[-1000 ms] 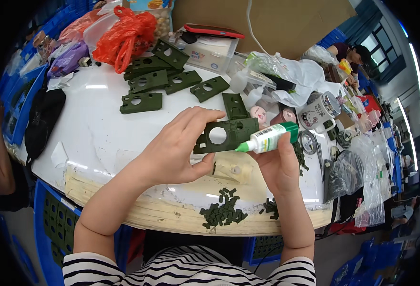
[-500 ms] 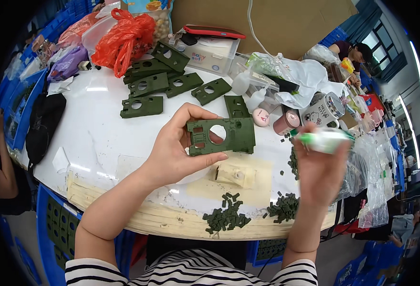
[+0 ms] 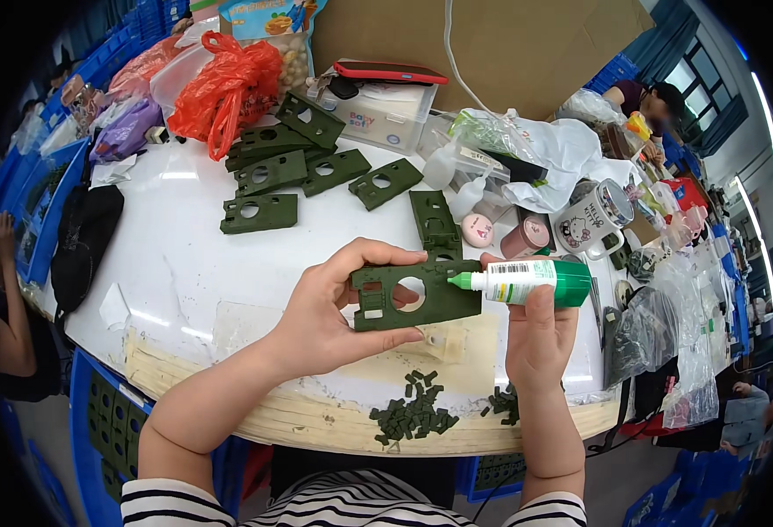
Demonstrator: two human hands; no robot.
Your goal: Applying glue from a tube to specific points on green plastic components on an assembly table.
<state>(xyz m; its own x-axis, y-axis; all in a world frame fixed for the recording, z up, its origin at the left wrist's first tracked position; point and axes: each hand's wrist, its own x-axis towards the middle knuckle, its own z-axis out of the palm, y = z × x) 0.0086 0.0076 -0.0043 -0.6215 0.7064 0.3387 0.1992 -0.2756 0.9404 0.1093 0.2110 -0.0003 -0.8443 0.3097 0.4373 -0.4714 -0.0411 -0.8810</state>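
Note:
In my left hand [image 3: 320, 307] is a dark green plastic model hull plate [image 3: 452, 309] with a large round hole, gripped by its left end between thumb and fingers. My right hand [image 3: 540, 347] holds a white and green glue bottle [image 3: 527, 283] on its side. Its bright green tip points left, at the plate's right part; whether it touches cannot be told. Below the hands, small dark green pieces [image 3: 411, 413] lie heaped at the table's front edge, with a second heap [image 3: 503, 404] partly behind my right forearm. Another green hull part [image 3: 435, 218] lies just beyond the held plate.
Several similar green hull plates [image 3: 261, 213] lie at the back left, near a red plastic bag [image 3: 228, 92]. Behind stand a clear box [image 3: 377, 114], a pink jar [image 3: 525, 237] and a white mug [image 3: 584, 224]. Plastic bags [image 3: 654, 329] crowd the right side.
My right hand has brought the glue bottle left and down to the plate; its tip now points at the plate. My left hand has lowered the plate slightly.

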